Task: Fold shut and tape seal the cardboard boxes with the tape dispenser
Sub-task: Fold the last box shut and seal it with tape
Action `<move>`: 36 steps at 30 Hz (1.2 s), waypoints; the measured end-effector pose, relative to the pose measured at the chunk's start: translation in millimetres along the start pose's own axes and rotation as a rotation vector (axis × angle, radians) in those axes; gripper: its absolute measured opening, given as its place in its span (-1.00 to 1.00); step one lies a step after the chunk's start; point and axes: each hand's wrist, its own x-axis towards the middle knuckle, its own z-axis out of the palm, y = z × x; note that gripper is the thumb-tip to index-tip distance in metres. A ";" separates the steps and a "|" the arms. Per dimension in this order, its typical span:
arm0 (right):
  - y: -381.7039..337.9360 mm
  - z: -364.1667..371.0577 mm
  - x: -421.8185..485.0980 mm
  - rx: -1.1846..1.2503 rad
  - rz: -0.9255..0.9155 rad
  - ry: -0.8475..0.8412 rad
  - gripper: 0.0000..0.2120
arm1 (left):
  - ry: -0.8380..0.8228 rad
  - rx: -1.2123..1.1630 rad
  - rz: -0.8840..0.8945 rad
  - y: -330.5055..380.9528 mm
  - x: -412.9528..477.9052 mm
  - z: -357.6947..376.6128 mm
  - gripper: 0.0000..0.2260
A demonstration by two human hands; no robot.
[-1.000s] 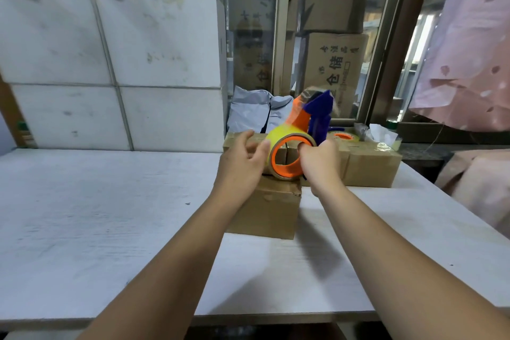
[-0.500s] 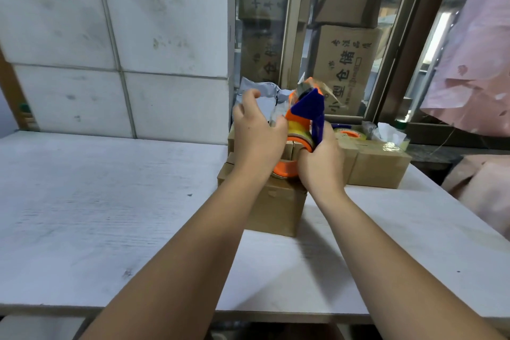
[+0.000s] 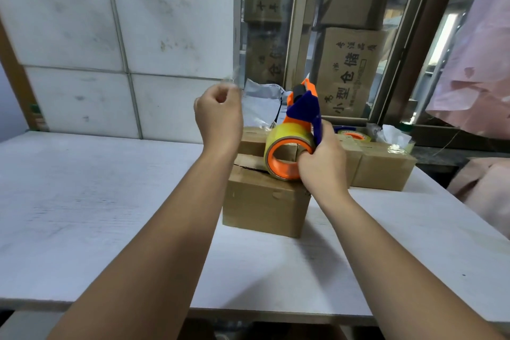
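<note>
A small brown cardboard box (image 3: 262,201) stands on the white table (image 3: 110,201), its top flaps folded down with a dark seam showing. My right hand (image 3: 323,165) grips the orange and blue tape dispenser (image 3: 302,107) just above the box's far right corner; its yellowish tape roll (image 3: 287,136) faces me. My left hand (image 3: 218,116) is raised to the left of the dispenser, fingers curled, pinching the free end of a faint clear tape strip (image 3: 234,77) that stretches back toward the dispenser.
More taped brown boxes (image 3: 383,165) sit in a row behind the near box, with a spare tape roll (image 3: 349,134) on top. White blocks (image 3: 165,36) wall off the back left. Stacked printed cartons (image 3: 347,72) and a window frame stand behind.
My left hand has pulled away from the roll, up and to the left, drawing out a strip of tape. My right hand keeps hold of the dispenser above the box.
</note>
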 end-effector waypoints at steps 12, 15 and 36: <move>11.6 -3.5 -5.5 0.089 0.080 0.045 -0.33 | -0.165 -0.126 -0.304 -39.8 5.9 -38.2 -0.84; 13.2 -6.5 -7.1 0.100 0.081 0.013 -0.29 | -0.189 -0.246 -0.406 -49.1 1.2 -42.3 -0.88; 15.1 4.8 -22.6 0.262 0.103 0.072 -0.64 | -0.269 0.001 -0.453 -83.2 -15.0 -62.8 -0.85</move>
